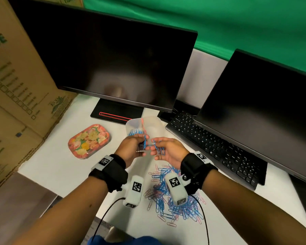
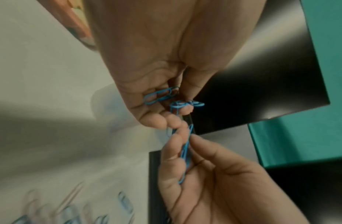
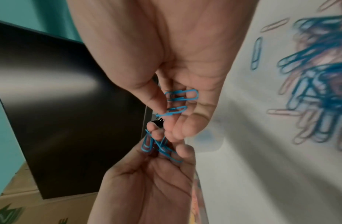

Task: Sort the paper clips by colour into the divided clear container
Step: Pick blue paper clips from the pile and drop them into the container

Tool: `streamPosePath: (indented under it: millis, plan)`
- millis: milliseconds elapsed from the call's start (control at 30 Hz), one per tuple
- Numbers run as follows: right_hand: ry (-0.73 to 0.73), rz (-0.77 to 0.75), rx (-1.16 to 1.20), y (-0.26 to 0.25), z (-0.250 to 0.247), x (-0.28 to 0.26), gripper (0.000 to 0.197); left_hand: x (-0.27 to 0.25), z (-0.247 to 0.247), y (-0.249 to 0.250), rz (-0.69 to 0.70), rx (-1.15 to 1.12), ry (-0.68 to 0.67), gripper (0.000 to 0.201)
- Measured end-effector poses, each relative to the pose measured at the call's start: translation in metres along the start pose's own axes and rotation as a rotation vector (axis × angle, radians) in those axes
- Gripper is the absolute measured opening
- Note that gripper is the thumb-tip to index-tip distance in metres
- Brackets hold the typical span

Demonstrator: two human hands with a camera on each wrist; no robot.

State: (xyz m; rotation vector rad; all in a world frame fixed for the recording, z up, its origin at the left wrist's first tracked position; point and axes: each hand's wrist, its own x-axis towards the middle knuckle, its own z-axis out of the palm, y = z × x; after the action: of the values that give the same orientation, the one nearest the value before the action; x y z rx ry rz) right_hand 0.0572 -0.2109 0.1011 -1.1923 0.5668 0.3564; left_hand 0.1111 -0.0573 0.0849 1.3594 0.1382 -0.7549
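Both hands meet in the air just in front of the clear container (image 1: pixel 153 119). My left hand (image 1: pixel 142 142) curls its fingers round a few blue paper clips (image 2: pixel 160 95). My right hand (image 1: pixel 155 149) pinches more blue clips (image 3: pixel 182 95) between thumb and fingers, and one clip (image 2: pixel 186 149) spans between the two hands. Blue clips (image 1: pixel 134 132) lie in the container's left section, beside a pink strip (image 1: pixel 143 125). A mixed pile of blue and pink clips (image 1: pixel 162 190) lies on the white table under my right wrist.
A floral tray (image 1: pixel 89 140) sits left of the hands. Behind the container stands a dark monitor (image 1: pixel 113 64) on its base (image 1: pixel 117 114). A keyboard (image 1: pixel 214 147) and a second screen (image 1: pixel 265 110) are at the right, and cardboard boxes (image 1: pixel 16 96) at the left.
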Motion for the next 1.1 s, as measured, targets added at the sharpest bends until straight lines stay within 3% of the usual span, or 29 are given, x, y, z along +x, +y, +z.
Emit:
streamPosePath:
  millis: [133, 267, 467, 633, 733, 967, 1100]
  plan:
    - [0.025, -0.019, -0.026, -0.024, 0.023, 0.014, 0.018, 0.01, -0.006, 0.038, 0.069, -0.021, 0.087, 0.021]
    - [0.071, -0.02, -0.1, -0.043, 0.042, 0.037, 0.024, 0.025, -0.014, 0.065, 0.114, 0.156, 0.149, 0.026]
    - [0.134, 0.023, -0.208, -0.05, 0.056, 0.061, 0.025, 0.049, -0.024, 0.068, -0.023, 0.453, 0.159, 0.017]
    - [0.219, 0.059, -0.238, -0.046, 0.057, 0.074, 0.016, 0.055, -0.025, 0.067, -0.123, 0.642, 0.125, 0.024]
    - [0.202, 0.055, -0.23, -0.044, 0.056, 0.076, 0.028, 0.055, -0.024, 0.068, -0.139, 0.693, 0.13, 0.026]
    - [0.128, -0.007, -0.24, -0.037, 0.027, 0.057, 0.028, 0.05, -0.023, 0.065, 0.0, 0.815, 0.179, 0.019]
    - [0.157, -0.057, -0.439, -0.015, -0.006, 0.04, 0.023, 0.036, -0.018, 0.053, 0.156, 0.946, 0.166, 0.02]
